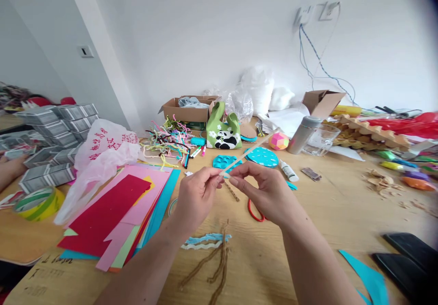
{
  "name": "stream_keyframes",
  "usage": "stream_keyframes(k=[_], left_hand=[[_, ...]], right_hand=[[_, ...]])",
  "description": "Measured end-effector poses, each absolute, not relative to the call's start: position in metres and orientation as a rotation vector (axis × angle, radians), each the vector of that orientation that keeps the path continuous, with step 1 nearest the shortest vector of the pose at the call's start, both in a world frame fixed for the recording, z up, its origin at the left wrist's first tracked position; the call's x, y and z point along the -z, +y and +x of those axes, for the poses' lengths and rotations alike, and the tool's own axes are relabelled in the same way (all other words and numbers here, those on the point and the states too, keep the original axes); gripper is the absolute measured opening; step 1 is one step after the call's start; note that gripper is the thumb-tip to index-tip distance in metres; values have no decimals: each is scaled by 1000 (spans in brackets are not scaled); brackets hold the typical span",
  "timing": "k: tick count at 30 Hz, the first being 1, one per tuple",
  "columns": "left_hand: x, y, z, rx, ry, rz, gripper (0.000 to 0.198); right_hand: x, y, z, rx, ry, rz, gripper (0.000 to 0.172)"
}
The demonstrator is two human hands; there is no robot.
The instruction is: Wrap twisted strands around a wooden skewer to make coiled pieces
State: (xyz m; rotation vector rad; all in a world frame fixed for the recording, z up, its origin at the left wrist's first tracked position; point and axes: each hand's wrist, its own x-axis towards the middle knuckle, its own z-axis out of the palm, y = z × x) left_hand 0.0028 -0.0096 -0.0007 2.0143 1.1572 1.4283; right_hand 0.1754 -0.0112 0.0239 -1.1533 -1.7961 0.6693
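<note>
My left hand point(198, 191) pinches a thin cream strip point(251, 149) that slants up to the right above the table. My right hand point(262, 188) meets it fingertip to fingertip, thumb and forefinger closed at the strip's lower end. What exactly lies between the fingertips is partly hidden. Just below them rests a short twisted brown piece point(232, 193). A red loop point(255, 211), perhaps a scissors handle, shows beside my right wrist. Nearer to me lie fuzzy brown pipe cleaners point(224, 264), with wavy light blue strands point(205, 238) and whitish ones at their left.
Coloured paper sheets point(109, 204) and yellow-green tape point(39, 203) lie left. Behind my hands are tangled pipe cleaners point(169, 141), a green panda bag point(224, 129), blue dotted pieces point(262, 157), a glue tube point(288, 170) and a grey bottle point(304, 134). Another person's hand point(12, 166) is far left.
</note>
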Motion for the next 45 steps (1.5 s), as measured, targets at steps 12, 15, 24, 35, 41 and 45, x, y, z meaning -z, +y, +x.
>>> stream_keyframes(k=[12,15,24,35,41,45], left_hand=[[0,-10,6,-1412,1093,2020,13],[0,-11,6,-1399,1069,1935,12],[-8,-15,5,-1222,832,1570,16],[-13,-7,-14,-694,426,1008,15],[-9,-3,-14,-594,345,929,14],[-8,-2,-16,-624,426,1012,18]], right_hand=[[-24,-9,175,-944,-1785,-987,23],[-22,-8,176,-967,-1755,-983,22],[-24,-12,175,-708,-1785,-970,17],[-29,-22,179,-774,-1865,-825,9],[-31,-24,181,-759,-1899,-860,11],[-30,-20,179,-770,-1887,-892,13]])
